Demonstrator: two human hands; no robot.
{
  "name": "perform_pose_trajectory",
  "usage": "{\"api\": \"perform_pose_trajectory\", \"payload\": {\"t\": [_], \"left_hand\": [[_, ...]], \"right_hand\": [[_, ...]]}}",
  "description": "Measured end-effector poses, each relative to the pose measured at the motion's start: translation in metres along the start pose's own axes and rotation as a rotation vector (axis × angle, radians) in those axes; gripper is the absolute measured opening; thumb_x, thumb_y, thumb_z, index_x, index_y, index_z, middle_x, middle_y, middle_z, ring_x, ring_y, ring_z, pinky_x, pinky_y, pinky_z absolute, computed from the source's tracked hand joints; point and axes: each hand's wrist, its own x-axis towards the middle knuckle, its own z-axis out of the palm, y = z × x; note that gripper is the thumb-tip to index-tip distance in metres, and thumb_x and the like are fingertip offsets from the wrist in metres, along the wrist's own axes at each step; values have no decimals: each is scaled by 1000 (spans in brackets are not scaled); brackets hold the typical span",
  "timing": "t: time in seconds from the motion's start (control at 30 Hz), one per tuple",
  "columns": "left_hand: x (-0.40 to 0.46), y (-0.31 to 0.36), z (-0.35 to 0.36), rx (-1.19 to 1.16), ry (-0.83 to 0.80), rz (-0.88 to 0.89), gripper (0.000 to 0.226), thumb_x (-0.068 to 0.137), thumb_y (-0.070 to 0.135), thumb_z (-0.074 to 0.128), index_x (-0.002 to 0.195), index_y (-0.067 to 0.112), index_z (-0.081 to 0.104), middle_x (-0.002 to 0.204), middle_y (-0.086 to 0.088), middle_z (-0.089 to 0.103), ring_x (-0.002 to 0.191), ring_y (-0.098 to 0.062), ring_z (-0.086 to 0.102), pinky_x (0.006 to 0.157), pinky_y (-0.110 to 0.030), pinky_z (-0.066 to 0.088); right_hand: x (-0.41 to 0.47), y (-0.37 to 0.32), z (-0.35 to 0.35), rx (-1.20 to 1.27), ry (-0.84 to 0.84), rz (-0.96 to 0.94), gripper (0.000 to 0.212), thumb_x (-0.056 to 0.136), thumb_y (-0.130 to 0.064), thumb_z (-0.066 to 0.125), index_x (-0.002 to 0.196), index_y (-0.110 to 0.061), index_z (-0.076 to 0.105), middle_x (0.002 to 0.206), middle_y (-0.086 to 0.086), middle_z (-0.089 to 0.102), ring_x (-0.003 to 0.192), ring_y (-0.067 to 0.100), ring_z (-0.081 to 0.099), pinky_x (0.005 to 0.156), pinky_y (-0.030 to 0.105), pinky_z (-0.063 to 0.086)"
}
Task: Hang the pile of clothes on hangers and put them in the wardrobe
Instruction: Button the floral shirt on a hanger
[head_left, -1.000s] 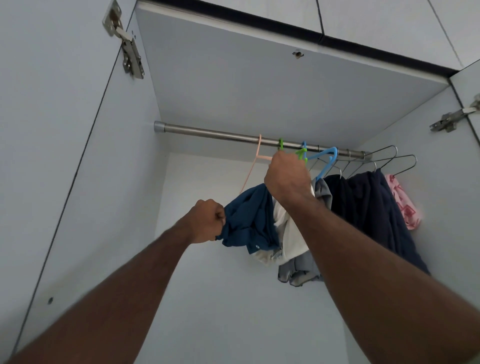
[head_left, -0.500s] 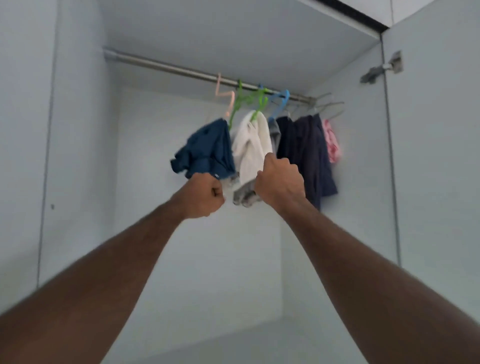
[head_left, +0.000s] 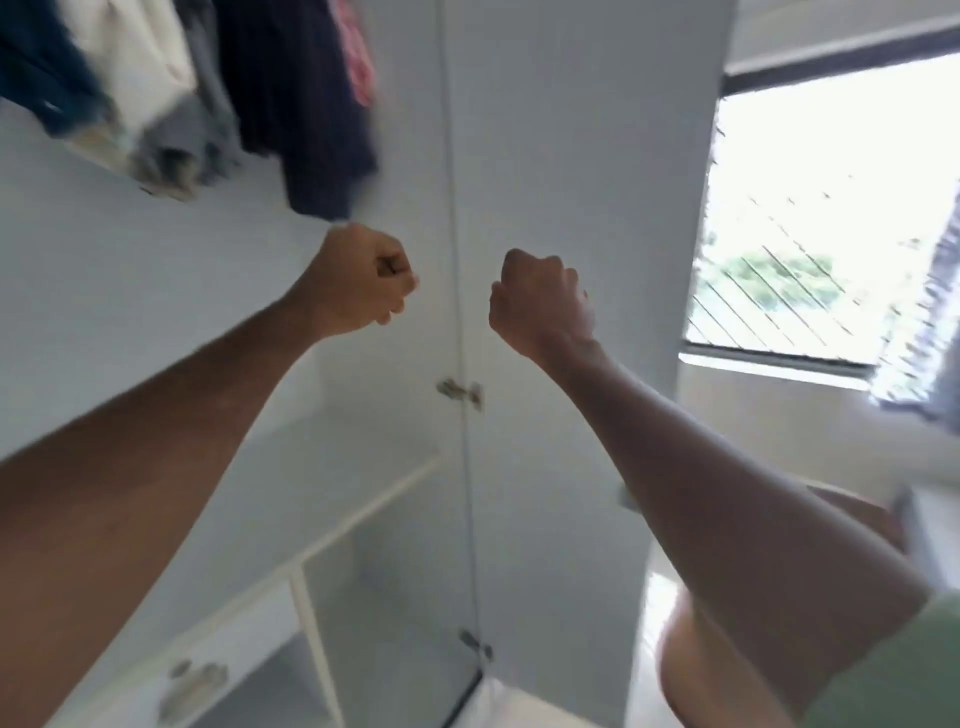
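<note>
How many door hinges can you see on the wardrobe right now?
2: an upper hinge at mid-height of the door edge, and a lower hinge near the bottom. Others may sit above the frame.

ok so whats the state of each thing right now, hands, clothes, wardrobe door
left hand: curled in a fist, holding nothing
right hand: curled in a fist, holding nothing
clothes: hanging in the wardrobe, blurred
wardrobe door: open
drawer: closed

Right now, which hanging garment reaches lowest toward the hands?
The dark navy garment; its hem drops below the blue, white and grey ones, ending just above the left hand.
</note>
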Motion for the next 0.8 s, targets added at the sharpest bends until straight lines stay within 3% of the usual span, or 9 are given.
{"api": "perform_pose_trajectory", "payload": {"t": [0.13,0.23,0.43,0.6,0.8], "left_hand": [[-65,78,116,-135,-175,9,17,86,8,68,69,9,69,57,-5,69,45,-18,67,44,-26,55],[-121,145,199,-213,-292,12,17,86,11,69,69,8,72,55,-2,68,45,-15,66,47,-24,53],[-238,321,344,-412,-611,89,24,87,10,67,64,16,68,55,1,68,46,-10,65,51,-25,53],[-325,474,426,-505,-832,250,15,86,13,71,72,11,75,62,-1,71,58,-15,67,60,-28,51],[-398,642,496,-596,-1129,442,19,89,13,66,72,6,70,61,-6,70,52,-21,68,58,-41,60]], "right_hand": [[-105,122,-30,-131,-84,142,22,98,-31,50,112,-18,61,112,15,65,107,40,63,80,38,50],[-194,209,-64,-205,-183,283,23,97,-33,52,112,-20,63,112,15,67,107,40,65,84,39,52],[-384,358,-167,-333,-243,580,19,93,-31,54,101,-16,64,101,17,70,99,41,68,78,39,52],[-525,443,-261,-444,-290,870,21,94,-29,51,102,-14,63,102,16,69,98,41,67,79,41,53],[-654,519,-370,-590,-224,1200,24,96,-30,51,109,-15,63,108,16,67,103,40,65,84,43,52]]}}
